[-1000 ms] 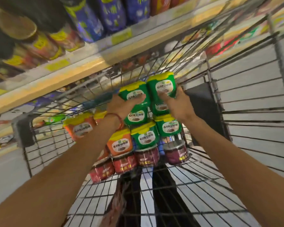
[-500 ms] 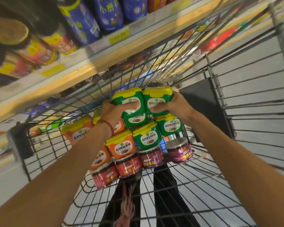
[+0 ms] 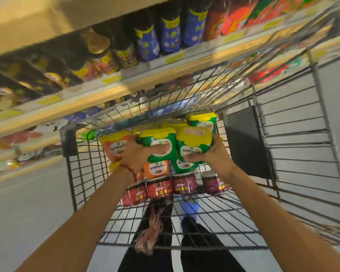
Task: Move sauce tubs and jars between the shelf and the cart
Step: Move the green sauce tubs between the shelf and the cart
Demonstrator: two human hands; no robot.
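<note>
Inside the wire cart [image 3: 294, 154] my left hand [image 3: 139, 156] grips a green sauce tub with a yellow lid [image 3: 158, 142], and my right hand [image 3: 208, 154] grips a second green tub [image 3: 192, 143] beside it. Both tubs are lifted side by side above the stack. More green tubs [image 3: 202, 119] and orange tubs [image 3: 114, 146] sit behind and below them. A row of red-labelled jars [image 3: 159, 188] stands on the cart floor in front of the tubs.
A shelf [image 3: 126, 83] of dark sauce bottles with blue labels [image 3: 169, 36] runs just beyond the cart's far wall. Lower shelves with packets show at the left. My legs and grey floor are visible through the cart's mesh bottom.
Both hands have raised the two green tubs off the stack and toward me. The view has tilted up, bringing more of the shelf into sight.
</note>
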